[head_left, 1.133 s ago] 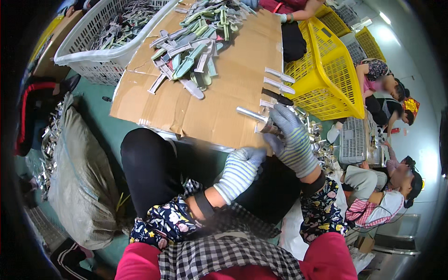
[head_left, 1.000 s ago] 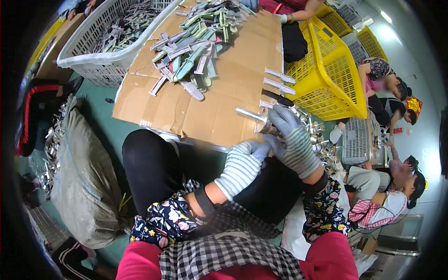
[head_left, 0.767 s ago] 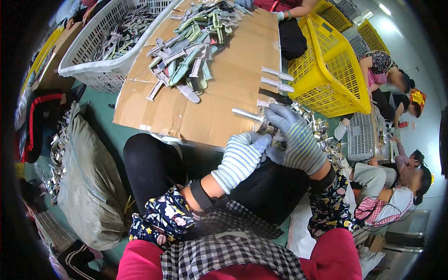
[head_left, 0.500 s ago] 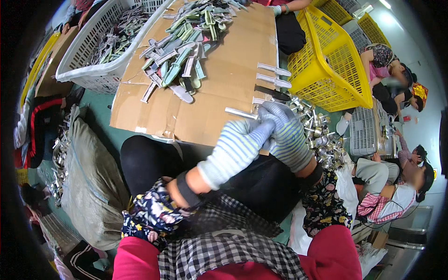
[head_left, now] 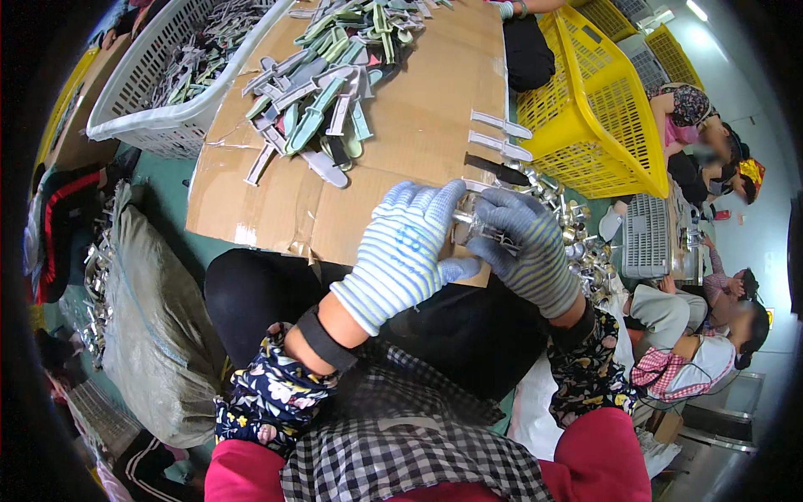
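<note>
My right hand (head_left: 531, 251), in a blue-and-grey striped glove, curls its fingers round a shiny metal piece (head_left: 480, 227). This piece is partly covered by the fingers, so its full shape is hidden. Just left of it my left hand (head_left: 406, 247), in a matching glove, has its fingers stretched out and its thumb apart, the fingertips next to the metal piece. Both hands are over the near right corner of a cardboard sheet (head_left: 410, 159). Beyond them, a short row of flat plastic strips lies along its right edge, including a grey one (head_left: 500, 145) and a black one (head_left: 497, 168).
A heap of green and grey plastic pieces (head_left: 322, 105) covers the far left cardboard. A white basket (head_left: 159, 125) of similar pieces stands left, a yellow crate (head_left: 585, 125) right. Loose metal parts (head_left: 577, 238) lie right of my hand; a sack (head_left: 155, 326) rests at left. Other people sit nearby.
My hands were pressed together over a pale strip pointing left. Now they have parted: the left hand has opened out and the metal piece shows in the right hand.
</note>
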A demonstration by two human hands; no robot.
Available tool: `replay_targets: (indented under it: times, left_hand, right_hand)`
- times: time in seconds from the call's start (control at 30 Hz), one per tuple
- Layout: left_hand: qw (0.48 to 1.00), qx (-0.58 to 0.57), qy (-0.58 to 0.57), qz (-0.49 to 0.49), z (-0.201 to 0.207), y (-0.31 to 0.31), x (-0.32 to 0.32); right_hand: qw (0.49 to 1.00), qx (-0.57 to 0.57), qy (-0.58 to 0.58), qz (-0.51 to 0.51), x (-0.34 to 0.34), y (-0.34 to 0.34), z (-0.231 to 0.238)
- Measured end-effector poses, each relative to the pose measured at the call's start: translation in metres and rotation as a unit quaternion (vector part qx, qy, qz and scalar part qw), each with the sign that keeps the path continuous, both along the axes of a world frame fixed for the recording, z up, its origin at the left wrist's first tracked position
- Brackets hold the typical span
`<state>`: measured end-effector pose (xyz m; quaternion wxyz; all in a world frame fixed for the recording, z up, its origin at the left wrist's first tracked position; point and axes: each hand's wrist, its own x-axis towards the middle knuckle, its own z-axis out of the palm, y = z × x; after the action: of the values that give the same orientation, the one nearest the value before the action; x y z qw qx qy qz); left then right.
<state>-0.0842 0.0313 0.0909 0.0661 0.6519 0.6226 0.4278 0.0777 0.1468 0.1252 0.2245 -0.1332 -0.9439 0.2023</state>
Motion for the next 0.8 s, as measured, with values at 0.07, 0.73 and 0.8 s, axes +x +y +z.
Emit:
replay_targets:
  times: [0.07, 0.73, 0.8]
  left_hand:
    - [0.999, -0.049, -0.017, 0.013, -0.002, 0.007, 0.005]
    - [0.977, -0.158, -0.083, -0.113, 0.020, 0.047, -0.006]
    - [0.968, -0.219, -0.089, -0.090, 0.021, 0.047, -0.009]
  right_hand:
    - [1.000, -0.021, 0.004, -0.011, 0.000, 0.004, -0.003]
    - [0.855, -0.423, 0.239, -0.185, 0.049, 0.047, 0.013]
    - [0.918, -0.297, 0.118, -0.235, 0.046, 0.039, 0.009]
